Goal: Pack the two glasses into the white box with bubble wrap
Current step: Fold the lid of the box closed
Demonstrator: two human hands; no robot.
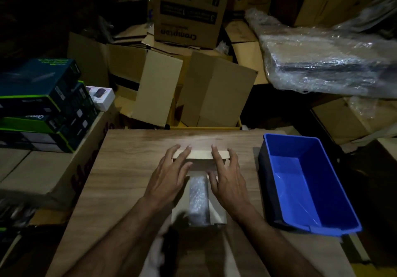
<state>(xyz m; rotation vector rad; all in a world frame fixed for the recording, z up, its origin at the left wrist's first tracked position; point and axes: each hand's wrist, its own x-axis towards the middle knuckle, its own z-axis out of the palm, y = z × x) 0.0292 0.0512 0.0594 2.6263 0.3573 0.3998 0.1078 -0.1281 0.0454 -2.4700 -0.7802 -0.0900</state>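
One white box [200, 155]; one bubble-wrapped bundle [198, 199]; one blue bin [309, 182]; two hands.

It is dim here, light pooling only on the wood-grain bench [133, 169]. Brown cardboard cartons [189, 87] pile up behind it, dark green-edged printed boxes [43, 104] stack at the left, and a plastic-wrapped flat bundle [326, 66] leans at the right above an open blue plastic tub [335, 190].

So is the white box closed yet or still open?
Still open: bubble wrap shows inside the white box, and both hands rest on its far flap.
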